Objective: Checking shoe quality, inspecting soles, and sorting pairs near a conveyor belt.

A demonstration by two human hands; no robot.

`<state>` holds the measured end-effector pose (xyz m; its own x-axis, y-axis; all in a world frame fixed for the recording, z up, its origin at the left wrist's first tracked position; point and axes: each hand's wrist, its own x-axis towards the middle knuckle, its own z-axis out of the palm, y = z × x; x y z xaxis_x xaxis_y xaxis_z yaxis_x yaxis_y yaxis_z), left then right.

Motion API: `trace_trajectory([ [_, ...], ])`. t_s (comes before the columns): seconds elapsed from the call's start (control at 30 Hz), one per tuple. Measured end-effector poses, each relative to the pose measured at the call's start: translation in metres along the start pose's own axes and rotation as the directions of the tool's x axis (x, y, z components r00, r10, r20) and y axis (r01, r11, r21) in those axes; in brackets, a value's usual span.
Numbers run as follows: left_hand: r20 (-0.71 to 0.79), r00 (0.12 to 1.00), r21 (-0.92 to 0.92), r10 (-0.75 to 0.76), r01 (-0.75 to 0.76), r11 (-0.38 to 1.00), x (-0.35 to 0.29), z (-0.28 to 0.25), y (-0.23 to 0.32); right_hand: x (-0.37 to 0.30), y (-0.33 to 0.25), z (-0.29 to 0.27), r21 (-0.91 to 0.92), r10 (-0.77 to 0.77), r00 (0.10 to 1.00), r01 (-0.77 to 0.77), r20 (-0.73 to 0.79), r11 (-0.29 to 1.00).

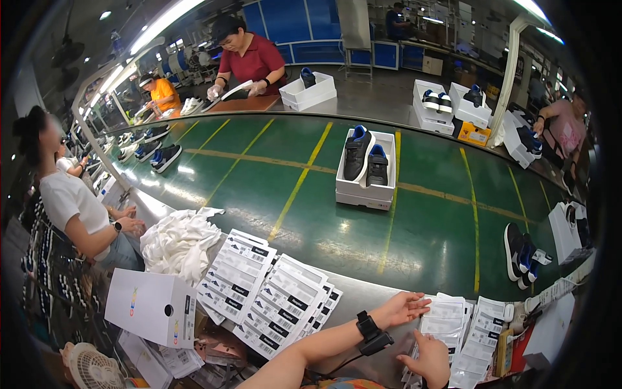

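My left hand [403, 310] reaches across to the right, palm turned partly up and fingers stretched out, with nothing in it. A black strap and small device circle that wrist. Close below it, my right hand [433, 358] has its thumb and a finger spread apart, and I see nothing held. Both hands are at a stack of white printed label sheets [447, 314] on the metal ledge. Part of this stack is hidden behind the right hand. Beside it lies a second row of label sheets [478, 347].
Beyond the ledge runs a green conveyor [278, 175] carrying a white box [364, 194] with black shoes [358, 155]. More label sheets [285, 305], a white shoebox [146, 305] and crumpled white cloth [178, 243] are left. A shoe pair [519, 256] sits right. Co-workers line the belt.
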<state>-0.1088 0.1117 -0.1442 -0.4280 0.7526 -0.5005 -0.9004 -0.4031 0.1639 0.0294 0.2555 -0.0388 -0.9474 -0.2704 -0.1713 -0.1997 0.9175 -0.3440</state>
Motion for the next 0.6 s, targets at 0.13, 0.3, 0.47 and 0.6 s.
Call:
trace_trajectory([
  [0.13,0.010,1.000,-0.005,0.003,-0.003,1.000,0.0004,-0.0014,0.0001,0.0008,-0.0002,0.0012,-0.014,-0.010,1.000,0.010,-0.010,1.000],
  [0.3,0.005,1.000,0.010,0.005,-0.005,1.000,0.0006,-0.0026,0.0001,0.0012,0.0006,0.0027,-0.014,-0.028,0.999,0.028,-0.034,1.000],
  [0.47,-0.005,1.000,0.017,0.004,-0.004,1.000,0.0005,-0.0037,0.0003,0.0015,0.0008,0.0034,-0.015,-0.006,1.000,0.006,-0.015,1.000],
  [0.6,0.016,1.000,0.029,0.010,-0.010,1.000,0.0006,-0.0057,0.0005,0.0020,0.0015,0.0056,-0.024,-0.005,1.000,0.004,-0.022,1.000],
])
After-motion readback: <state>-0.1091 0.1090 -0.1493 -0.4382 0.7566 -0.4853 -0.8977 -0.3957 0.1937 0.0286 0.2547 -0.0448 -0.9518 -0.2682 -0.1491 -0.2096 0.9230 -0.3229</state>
